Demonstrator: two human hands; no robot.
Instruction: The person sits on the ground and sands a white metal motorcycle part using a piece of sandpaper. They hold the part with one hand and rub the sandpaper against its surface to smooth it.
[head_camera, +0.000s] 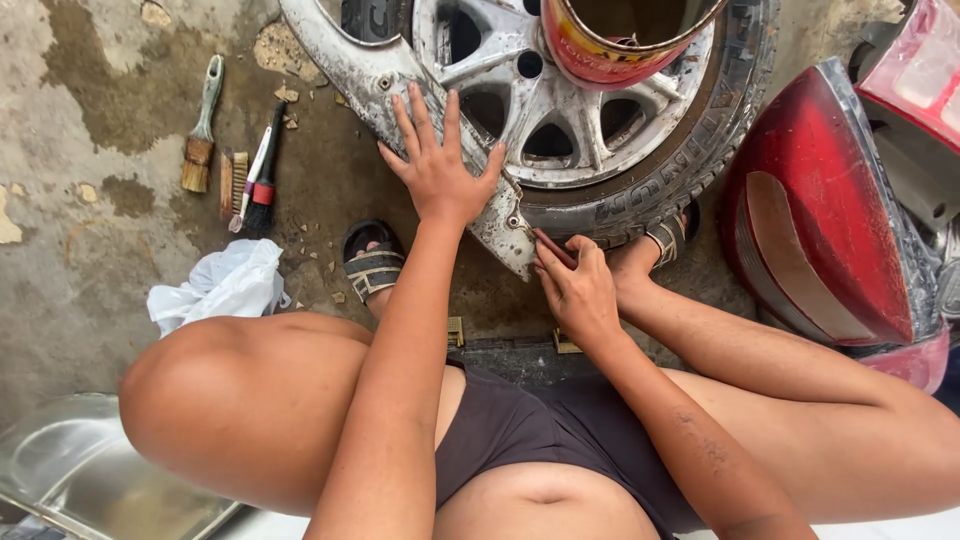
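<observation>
On the stained concrete floor (90, 250) between the person's knees lies a black rubber tyre with a silver alloy spoke wheel (560, 120), flat on its side, apparently as a low work support. Across its near edge rests a curved, scuffed white body panel (350, 70), its tip pointing toward the person. The left hand (440, 165) lies flat on this panel with fingers spread wide, evidently pressing it still. The right hand (580, 290) is closed in a narrow grip on a small reddish-brown strip (553, 247), applied to the panel tip. A red-and-yellow metal can (600, 45) stands on the wheel hub; its contents cannot be determined. Red tail-lamp housings (830, 210) lie to the right. Three brushes (235, 150) and a crumpled white plastic bag (225, 285) lie to the left.
</observation>
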